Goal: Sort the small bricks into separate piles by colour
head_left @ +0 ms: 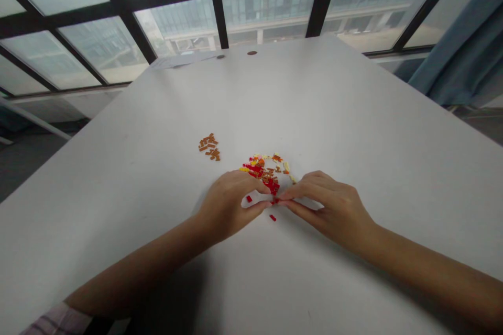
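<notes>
the right hand pinches a tiny red brick in narrow fingers; the left hand curls beside it, its hold unclear. a brown brick heap lies apart, left of the larger mixed brick heap.

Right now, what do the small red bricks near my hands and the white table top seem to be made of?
The small red bricks look like moulded plastic, with crisp edges and saturated colour, though they are too small to be sure. The white table top looks like matte laminate or painted board: smooth, with only a soft sheen.

Office-like room with white table and glazed windows
</notes>
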Tool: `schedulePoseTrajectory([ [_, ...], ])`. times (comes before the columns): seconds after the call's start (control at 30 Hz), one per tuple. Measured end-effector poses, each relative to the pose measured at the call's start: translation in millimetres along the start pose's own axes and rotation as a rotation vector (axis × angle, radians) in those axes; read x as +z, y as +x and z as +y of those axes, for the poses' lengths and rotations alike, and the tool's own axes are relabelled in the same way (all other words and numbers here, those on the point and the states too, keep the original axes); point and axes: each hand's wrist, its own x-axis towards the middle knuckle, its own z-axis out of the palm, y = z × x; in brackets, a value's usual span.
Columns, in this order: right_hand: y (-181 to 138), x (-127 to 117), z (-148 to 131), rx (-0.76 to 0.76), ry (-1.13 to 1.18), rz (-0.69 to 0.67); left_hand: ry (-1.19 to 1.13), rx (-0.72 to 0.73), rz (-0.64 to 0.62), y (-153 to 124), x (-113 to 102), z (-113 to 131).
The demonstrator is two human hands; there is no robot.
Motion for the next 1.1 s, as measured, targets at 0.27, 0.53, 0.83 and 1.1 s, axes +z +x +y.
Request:
schedulePoseTrajectory([
  [0.27, 0, 2, -3, -0.046, 0.141, 0.014, -0.097, 0.009, 0.023, 0, 2, 7],
  [0.53, -2, 4, -5, 0.02, 0.167, -0.011, -0.14, 0.0, -0.009, 0, 4, 4],
  [0.83, -3, 8, -7, 0.022, 0.161, 0.018, -0.192, -0.014, 0.021, 0, 5, 3],
  [1.1, -4, 11, -5, -0.001, 0.182, -0.014, -0.185, -0.041, -0.008, 0, 4, 3],
])
